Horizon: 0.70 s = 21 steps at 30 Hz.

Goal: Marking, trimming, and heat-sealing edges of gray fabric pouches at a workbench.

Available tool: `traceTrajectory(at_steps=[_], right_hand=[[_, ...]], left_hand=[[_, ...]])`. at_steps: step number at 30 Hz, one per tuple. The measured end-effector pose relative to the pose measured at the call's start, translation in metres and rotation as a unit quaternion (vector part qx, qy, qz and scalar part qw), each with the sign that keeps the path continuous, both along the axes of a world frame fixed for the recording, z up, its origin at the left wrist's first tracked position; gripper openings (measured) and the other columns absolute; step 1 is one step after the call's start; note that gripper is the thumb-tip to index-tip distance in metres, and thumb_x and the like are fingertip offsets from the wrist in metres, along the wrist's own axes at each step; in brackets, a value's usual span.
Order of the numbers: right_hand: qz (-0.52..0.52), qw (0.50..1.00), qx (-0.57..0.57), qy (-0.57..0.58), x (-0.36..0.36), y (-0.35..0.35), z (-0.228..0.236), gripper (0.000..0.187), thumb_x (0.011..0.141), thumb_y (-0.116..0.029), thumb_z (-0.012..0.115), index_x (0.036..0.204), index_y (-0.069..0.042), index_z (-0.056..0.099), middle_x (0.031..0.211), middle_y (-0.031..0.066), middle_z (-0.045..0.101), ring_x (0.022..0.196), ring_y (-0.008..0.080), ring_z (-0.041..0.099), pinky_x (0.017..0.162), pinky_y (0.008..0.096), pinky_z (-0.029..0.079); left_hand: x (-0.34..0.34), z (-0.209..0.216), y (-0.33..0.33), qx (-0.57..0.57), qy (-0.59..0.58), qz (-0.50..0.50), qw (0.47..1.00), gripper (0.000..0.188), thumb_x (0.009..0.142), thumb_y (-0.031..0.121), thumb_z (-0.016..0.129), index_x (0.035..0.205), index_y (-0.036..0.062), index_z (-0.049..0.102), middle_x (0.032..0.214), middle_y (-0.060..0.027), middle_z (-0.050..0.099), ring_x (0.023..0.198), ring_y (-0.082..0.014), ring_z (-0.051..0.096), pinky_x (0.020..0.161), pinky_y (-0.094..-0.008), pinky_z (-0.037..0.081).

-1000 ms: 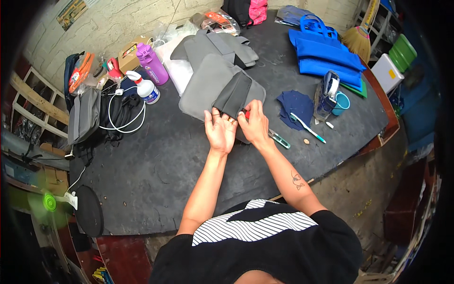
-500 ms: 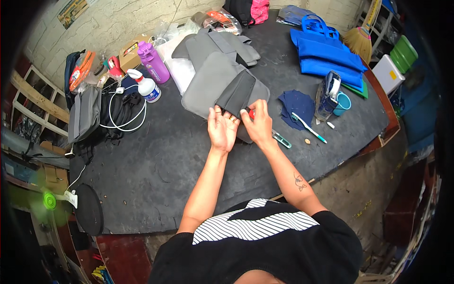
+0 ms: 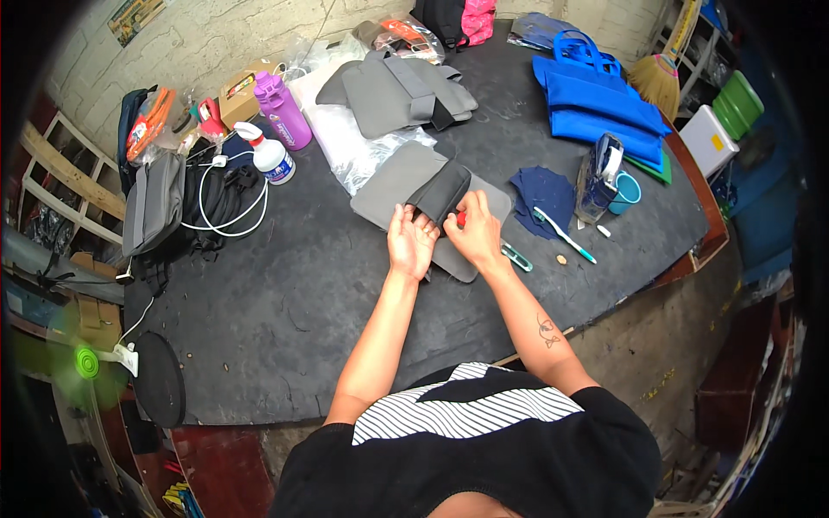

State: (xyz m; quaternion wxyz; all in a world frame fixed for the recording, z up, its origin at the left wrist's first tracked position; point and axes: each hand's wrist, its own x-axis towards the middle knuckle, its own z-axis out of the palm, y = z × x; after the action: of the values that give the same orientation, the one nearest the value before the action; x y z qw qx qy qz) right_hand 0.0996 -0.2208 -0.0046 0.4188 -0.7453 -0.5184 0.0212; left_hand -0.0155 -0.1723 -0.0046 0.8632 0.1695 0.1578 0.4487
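Observation:
A grey fabric piece (image 3: pixel 389 186) with a dark flap (image 3: pixel 442 192) lies in front of me on the black table. My left hand (image 3: pixel 411 246) is palm up at the flap's near edge, its fingers curled against the dark fabric. Beside it, my right hand (image 3: pixel 476 231) is closed around a small red object (image 3: pixel 461 219), too covered to name, close to the flap's right edge. A green utility cutter (image 3: pixel 516 257) rests just right of the right wrist. Beyond the piece is a stack of similar grey fabric pieces (image 3: pixel 389 95).
On the left stand a spray bottle (image 3: pixel 275 162), a purple bottle (image 3: pixel 283 112) and a grey bag (image 3: pixel 155 207) with a white cable. To the right are dark blue fabric scraps (image 3: pixel 542 194), a toothbrush (image 3: pixel 566 235), a tape dispenser (image 3: pixel 598 181), a teal cup (image 3: pixel 625 192) and blue bags (image 3: pixel 600 104).
The grey piece has come nearer and to the right, off the stack, uncovering clear plastic between them. Both hands have shifted slightly with it, and more of the red object shows.

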Motion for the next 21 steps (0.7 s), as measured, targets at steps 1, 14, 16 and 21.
traceTrajectory(at_steps=[1, 14, 16, 21], right_hand=[[-0.001, 1.000, 0.000, 0.000, 0.002, 0.001, -0.001, 0.026, 0.076, -0.021, 0.064, 0.086, -0.005, 0.046, 0.086, 0.0111, 0.049, 0.071, 0.0321, 0.058, 0.062, 0.0444, 0.046], [-0.061, 0.983, 0.013, -0.174, 0.059, -0.054, -0.029, 0.034, 0.076, -0.027, 0.069, 0.099, -0.006, 0.054, 0.099, 0.0111, 0.052, 0.093, 0.0314, 0.048, 0.082, 0.0410, 0.036], [-0.033, 0.986, 0.001, -0.161, 0.060, -0.075, -0.030, 0.037, 0.074, -0.025, 0.070, 0.102, -0.006, 0.055, 0.101, 0.0115, 0.051, 0.095, 0.0325, 0.046, 0.082, 0.0419, 0.036], [0.078, 0.989, -0.022, -0.120, 0.078, -0.106, -0.041, 0.020, 0.077, -0.006, 0.061, 0.097, -0.004, 0.055, 0.095, 0.0142, 0.052, 0.088, 0.0333, 0.050, 0.079, 0.0410, 0.040]], left_hand=[[0.001, 0.004, -0.002, 0.001, 0.010, -0.007, 1.000, 0.035, 0.096, 0.042, 0.037, 0.108, 0.0099, 0.046, 0.096, -0.0051, 0.055, 0.081, -0.0134, 0.048, 0.072, -0.0270, 0.040], [-0.033, -0.011, -0.002, 0.195, 0.410, 0.138, 0.880, 0.026, 0.092, 0.005, 0.048, 0.111, -0.0094, 0.057, 0.097, -0.0157, 0.063, 0.071, -0.0158, 0.063, 0.062, -0.0256, 0.053], [-0.033, -0.015, 0.000, 0.189, 0.384, 0.169, 0.888, 0.024, 0.092, 0.008, 0.050, 0.105, -0.0091, 0.060, 0.089, -0.0139, 0.064, 0.062, -0.0139, 0.061, 0.055, -0.0244, 0.051], [-0.021, -0.004, 0.007, 0.216, 0.445, 0.099, 0.864, 0.032, 0.084, 0.021, 0.068, 0.095, -0.0083, 0.063, 0.077, -0.0116, 0.064, 0.055, -0.0110, 0.058, 0.044, -0.0221, 0.044]])
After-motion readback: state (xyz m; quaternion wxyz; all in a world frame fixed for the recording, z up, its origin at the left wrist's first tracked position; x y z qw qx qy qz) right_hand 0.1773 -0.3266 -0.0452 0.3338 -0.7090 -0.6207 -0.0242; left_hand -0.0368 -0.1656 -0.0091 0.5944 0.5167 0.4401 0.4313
